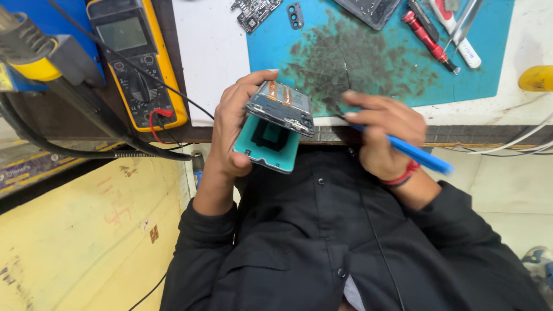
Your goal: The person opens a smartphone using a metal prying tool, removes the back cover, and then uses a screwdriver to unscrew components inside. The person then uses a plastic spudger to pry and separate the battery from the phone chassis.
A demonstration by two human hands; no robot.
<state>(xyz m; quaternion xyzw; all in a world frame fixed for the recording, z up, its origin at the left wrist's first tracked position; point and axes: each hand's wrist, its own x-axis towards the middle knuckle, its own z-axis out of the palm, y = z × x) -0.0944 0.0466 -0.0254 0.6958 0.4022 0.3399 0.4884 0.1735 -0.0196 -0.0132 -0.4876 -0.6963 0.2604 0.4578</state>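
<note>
Left-hand fingers (245,92) clasped around an opened phone (280,107) above its teal back cover (269,144), right-hand fingers (368,112) pinching a blue tool (412,151).

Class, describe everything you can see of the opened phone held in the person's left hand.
The opened phone is a slim slab, tilted, held above the lap at the bench edge. Its teal back cover hangs partly separated below the grey inner frame, where metal shields and an orange strip show. The left hand grips its left side; the right hand brings a blue-handled tool toward its right edge.
</note>
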